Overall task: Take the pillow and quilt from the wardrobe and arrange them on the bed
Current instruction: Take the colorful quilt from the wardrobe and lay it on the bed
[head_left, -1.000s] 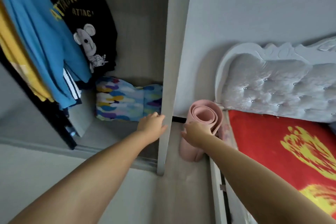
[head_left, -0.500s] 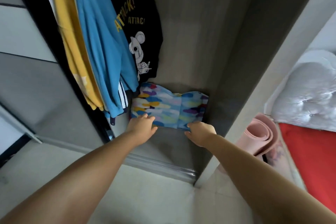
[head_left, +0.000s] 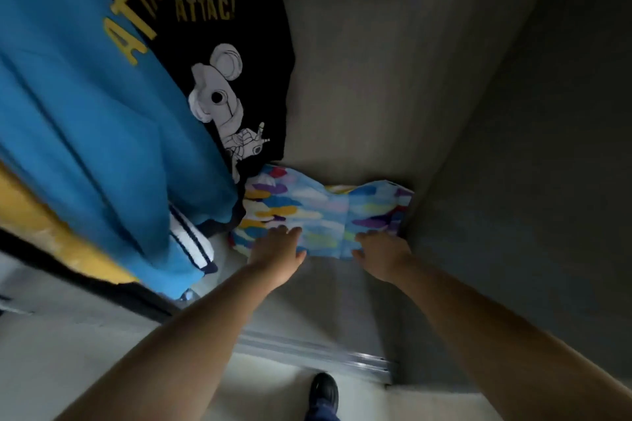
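Both hands reached the folded colourful bedding on the wardrobe floor: left hand spread flat, right hand curled over its front edge.

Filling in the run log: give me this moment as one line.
stage: reaching into wardrobe | left hand: on folded multicoloured bedding | right hand: at its near edge | lifted: not yet

Hanging blue shirt hides the folded bedding's left end.
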`<action>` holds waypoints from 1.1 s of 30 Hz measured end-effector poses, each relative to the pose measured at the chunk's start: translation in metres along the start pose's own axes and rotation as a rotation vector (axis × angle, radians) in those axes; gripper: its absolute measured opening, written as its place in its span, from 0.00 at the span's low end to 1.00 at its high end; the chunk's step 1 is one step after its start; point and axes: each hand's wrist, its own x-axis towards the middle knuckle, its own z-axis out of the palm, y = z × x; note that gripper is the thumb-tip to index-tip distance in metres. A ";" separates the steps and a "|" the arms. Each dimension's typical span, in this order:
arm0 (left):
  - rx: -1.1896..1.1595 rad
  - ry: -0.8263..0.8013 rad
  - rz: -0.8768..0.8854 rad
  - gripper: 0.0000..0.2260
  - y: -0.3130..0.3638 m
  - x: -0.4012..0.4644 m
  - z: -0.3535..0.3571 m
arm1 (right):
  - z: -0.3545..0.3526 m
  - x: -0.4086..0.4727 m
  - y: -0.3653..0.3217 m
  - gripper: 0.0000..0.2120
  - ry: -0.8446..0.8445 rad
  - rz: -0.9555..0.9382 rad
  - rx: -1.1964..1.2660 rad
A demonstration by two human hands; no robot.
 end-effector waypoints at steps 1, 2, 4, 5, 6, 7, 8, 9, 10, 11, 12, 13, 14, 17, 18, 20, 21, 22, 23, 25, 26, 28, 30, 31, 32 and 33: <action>-0.004 -0.026 -0.018 0.20 -0.007 0.019 0.014 | 0.009 0.022 0.002 0.19 -0.033 -0.008 -0.013; -0.010 -0.058 -0.031 0.20 -0.014 0.036 0.028 | 0.020 0.043 0.003 0.18 -0.072 -0.023 -0.027; -0.016 -0.128 -0.045 0.23 -0.026 0.068 0.056 | 0.041 0.083 0.003 0.18 -0.151 -0.043 -0.040; -0.018 -0.150 -0.050 0.23 -0.031 0.084 0.067 | 0.051 0.102 0.002 0.18 -0.175 -0.045 -0.033; -0.012 -0.165 -0.045 0.24 -0.037 0.102 0.076 | 0.061 0.120 0.000 0.18 -0.187 -0.045 -0.023; 0.001 -0.173 -0.028 0.24 -0.043 0.122 0.085 | 0.071 0.139 -0.002 0.19 -0.187 -0.045 -0.012; 0.015 -0.169 -0.004 0.24 -0.048 0.143 0.093 | 0.081 0.159 -0.002 0.20 -0.176 -0.045 0.000; 0.037 -0.153 0.022 0.24 -0.052 0.165 0.103 | 0.092 0.180 -0.003 0.21 -0.159 -0.047 0.008; 0.063 -0.133 0.044 0.25 -0.058 0.187 0.112 | 0.102 0.201 -0.002 0.22 -0.138 -0.049 0.015; 0.085 -0.119 0.057 0.25 -0.063 0.210 0.122 | 0.113 0.223 0.000 0.23 -0.121 -0.049 0.023; 0.104 -0.113 0.061 0.25 -0.067 0.232 0.133 | 0.123 0.245 0.003 0.24 -0.107 -0.045 0.033; 0.115 -0.109 0.062 0.26 -0.073 0.255 0.145 | 0.134 0.266 0.008 0.26 -0.101 -0.037 0.048; 0.126 -0.103 0.065 0.27 -0.077 0.277 0.155 | 0.144 0.287 0.013 0.28 -0.105 -0.028 0.062; 0.197 0.001 0.126 0.29 -0.095 0.329 0.176 | 0.171 0.338 0.030 0.32 -0.104 0.002 0.049; 0.238 0.098 0.161 0.31 -0.102 0.343 0.179 | 0.176 0.352 0.035 0.34 -0.070 0.007 0.030; 0.287 0.189 0.193 0.35 -0.121 0.369 0.183 | 0.183 0.375 0.042 0.38 0.032 0.011 -0.014; 0.276 0.167 0.175 0.37 -0.133 0.382 0.183 | 0.186 0.385 0.047 0.39 0.077 0.014 -0.033; 0.270 0.127 0.141 0.39 -0.145 0.395 0.184 | 0.187 0.394 0.051 0.40 0.101 0.018 -0.040; 0.285 0.096 0.116 0.42 -0.155 0.405 0.184 | 0.188 0.402 0.057 0.42 0.112 0.020 -0.041; 0.348 0.053 0.111 0.47 -0.169 0.418 0.186 | 0.188 0.412 0.065 0.42 0.154 0.017 -0.076; 0.365 0.044 0.121 0.48 -0.172 0.422 0.190 | 0.189 0.417 0.067 0.42 0.183 0.018 -0.097; 0.373 0.046 0.112 0.46 -0.171 0.427 0.197 | 0.190 0.425 0.068 0.39 0.200 0.029 -0.118; 0.393 0.029 0.115 0.40 -0.164 0.430 0.203 | 0.192 0.430 0.064 0.37 0.144 0.052 -0.109; 0.409 0.012 0.120 0.36 -0.160 0.430 0.204 | 0.192 0.430 0.061 0.36 0.116 0.062 -0.106; 0.423 -0.012 0.120 0.30 -0.155 0.428 0.203 | 0.192 0.429 0.058 0.33 0.098 0.072 -0.110; 0.438 -0.040 0.113 0.25 -0.151 0.425 0.202 | 0.190 0.426 0.055 0.30 0.090 0.080 -0.117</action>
